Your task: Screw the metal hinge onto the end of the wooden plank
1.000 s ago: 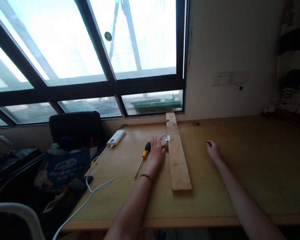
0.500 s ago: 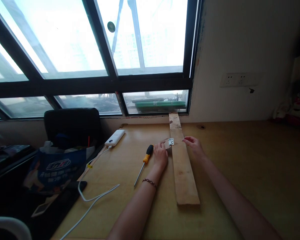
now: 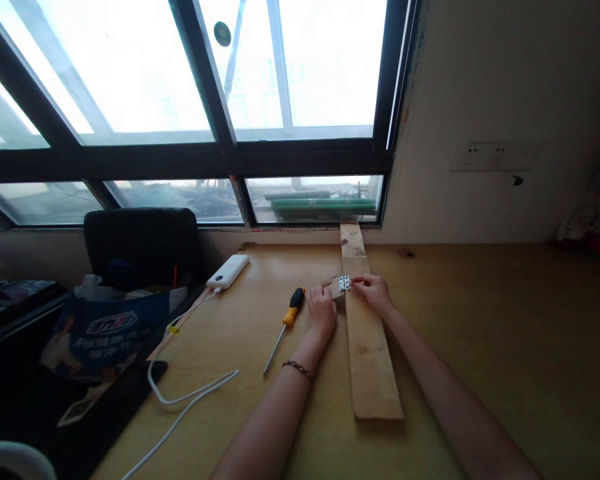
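Note:
A long wooden plank point(image 3: 373, 360) lies on the table, its far end at the window. A silver hinge point(image 3: 345, 283) spans the plank's left edge and a small wood piece point(image 3: 334, 285) beside it. My left hand point(image 3: 322, 311) is closed on that small piece, its fingers bent over the near side. Over the plank, my right hand point(image 3: 374, 292) pinches at the hinge's right leaf; whatever is between thumb and finger is too small to make out. A screwdriver point(image 3: 291, 315) with a black and yellow handle rests left of my left hand.
On the table point(image 3: 460, 360), a white power bank point(image 3: 229, 271) lies at the back left, with a white cable point(image 3: 195, 395) running toward the front. A black chair point(image 3: 143, 243) and a blue bag point(image 3: 107, 333) stand left of the table. A window and wall bound the back.
My right hand has moved left, from the plank's right edge to the hinge. My left hand keeps its place on the small wood piece. The camera view has shifted slightly.

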Demonstrator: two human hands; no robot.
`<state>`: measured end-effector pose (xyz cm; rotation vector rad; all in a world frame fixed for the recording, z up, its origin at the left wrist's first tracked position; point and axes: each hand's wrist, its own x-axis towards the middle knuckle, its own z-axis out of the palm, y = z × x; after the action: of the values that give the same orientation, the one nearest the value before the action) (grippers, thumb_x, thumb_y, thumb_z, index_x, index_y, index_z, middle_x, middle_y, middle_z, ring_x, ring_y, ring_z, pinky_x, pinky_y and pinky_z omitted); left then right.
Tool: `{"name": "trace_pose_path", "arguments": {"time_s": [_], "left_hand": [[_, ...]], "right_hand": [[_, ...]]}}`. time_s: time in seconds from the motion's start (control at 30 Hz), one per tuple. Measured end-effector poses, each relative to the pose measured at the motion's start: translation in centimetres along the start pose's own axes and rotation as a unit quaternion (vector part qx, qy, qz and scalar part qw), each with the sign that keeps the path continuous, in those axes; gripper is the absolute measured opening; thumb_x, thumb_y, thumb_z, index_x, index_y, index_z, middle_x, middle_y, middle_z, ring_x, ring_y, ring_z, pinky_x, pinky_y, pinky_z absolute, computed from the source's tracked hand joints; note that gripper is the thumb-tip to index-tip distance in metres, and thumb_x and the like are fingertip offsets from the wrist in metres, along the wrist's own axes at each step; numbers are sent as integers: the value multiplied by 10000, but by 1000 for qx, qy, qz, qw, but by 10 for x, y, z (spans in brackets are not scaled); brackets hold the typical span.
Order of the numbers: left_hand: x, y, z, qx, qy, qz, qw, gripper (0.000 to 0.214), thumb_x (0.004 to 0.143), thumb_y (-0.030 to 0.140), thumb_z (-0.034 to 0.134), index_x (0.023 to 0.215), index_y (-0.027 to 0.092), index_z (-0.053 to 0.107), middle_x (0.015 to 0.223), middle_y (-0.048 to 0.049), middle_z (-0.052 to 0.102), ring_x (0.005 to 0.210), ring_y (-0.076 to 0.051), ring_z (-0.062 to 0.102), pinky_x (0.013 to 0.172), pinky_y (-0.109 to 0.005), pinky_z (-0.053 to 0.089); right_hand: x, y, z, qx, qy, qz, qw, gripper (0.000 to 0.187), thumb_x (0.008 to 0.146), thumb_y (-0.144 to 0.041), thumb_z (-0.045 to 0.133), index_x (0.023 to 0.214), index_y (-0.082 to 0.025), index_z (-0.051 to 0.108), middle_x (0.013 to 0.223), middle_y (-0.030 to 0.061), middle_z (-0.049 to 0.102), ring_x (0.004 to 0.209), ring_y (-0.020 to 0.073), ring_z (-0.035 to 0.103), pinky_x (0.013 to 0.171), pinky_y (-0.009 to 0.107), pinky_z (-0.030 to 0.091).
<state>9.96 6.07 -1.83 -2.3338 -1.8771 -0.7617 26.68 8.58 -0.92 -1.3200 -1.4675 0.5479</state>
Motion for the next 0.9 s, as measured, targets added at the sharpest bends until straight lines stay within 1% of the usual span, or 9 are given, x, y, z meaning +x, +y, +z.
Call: {"name": "trace_pose_path", "arguments": {"time_s": [0.1, 0.3, 0.4, 0.53, 0.67, 0.73, 0.8, 0.9], "left_hand": [[0, 0, 0, 0, -1, 0, 1000, 156, 775, 119, 430, 894, 153, 526, 978, -118, 507, 960, -236, 440, 845, -379, 326], [0, 0, 3, 25, 11, 2, 1000, 137, 770, 107, 425, 855, 155, 521, 940, -104, 514, 930, -225, 455, 837, -357, 337], [0, 0, 3, 20, 15, 5, 1000, 130, 773, 113, 419, 851, 153, 515, 928, -107, 513, 914, -226, 453, 825, -360, 340], [0, 0, 1, 13, 8, 6, 1000, 126, 768, 117, 419, 849, 152, 511, 926, -110, 512, 913, -230, 450, 815, -363, 342], [-2, 3, -3, 5, 15, -4, 1000, 177, 727, 107, 446, 887, 153, 506, 949, -108, 508, 940, -238, 444, 833, -369, 335], [-6, 6, -7, -7, 28, -7, 1000, 253, 686, 91, 466, 930, 150, 498, 969, -109, 504, 953, -242, 437, 855, -374, 324], [-9, 10, -12, -16, 40, -13, 999, 320, 652, 85, 483, 967, 142, 489, 989, -113, 499, 965, -246, 431, 867, -376, 318], [-11, 10, -26, -1, 66, -39, 997, 370, 663, 120, 493, 1032, 128, 474, 1046, -128, 483, 1001, -259, 419, 875, -381, 316]], "right_hand": [[0, -3, 0, -27, -14, -10, 999, 241, 651, -380, 632, 802, -214, 722, 653, 10, 670, 518, 119, 487, 492, 231, 344], [0, -8, -1, -69, -38, -48, 996, 202, 685, -368, 624, 826, -258, 717, 737, 7, 687, 599, 139, 542, 537, 233, 365], [-1, -11, -1, -87, -41, -64, 993, 188, 700, -376, 617, 813, -264, 716, 746, 7, 681, 638, 147, 559, 548, 232, 363], [-1, -11, -1, -98, -41, -65, 992, 181, 703, -380, 615, 797, -260, 713, 743, 5, 673, 636, 145, 555, 546, 231, 359], [-2, -11, -3, -101, -43, -65, 992, 174, 688, -381, 628, 769, -246, 705, 735, 1, 669, 611, 137, 541, 555, 234, 370], [-2, -11, -4, -95, -47, -59, 993, 202, 668, -380, 648, 805, -240, 697, 718, -5, 664, 574, 126, 524, 549, 235, 373], [-2, -12, -5, -88, -52, -50, 994, 268, 646, -373, 667, 879, -241, 681, 708, -14, 657, 546, 117, 510, 543, 234, 375], [-2, -14, -5, -86, -51, -49, 994, 351, 615, -341, 693, 951, -247, 650, 779, -18, 661, 571, 113, 518, 564, 233, 388]]}}
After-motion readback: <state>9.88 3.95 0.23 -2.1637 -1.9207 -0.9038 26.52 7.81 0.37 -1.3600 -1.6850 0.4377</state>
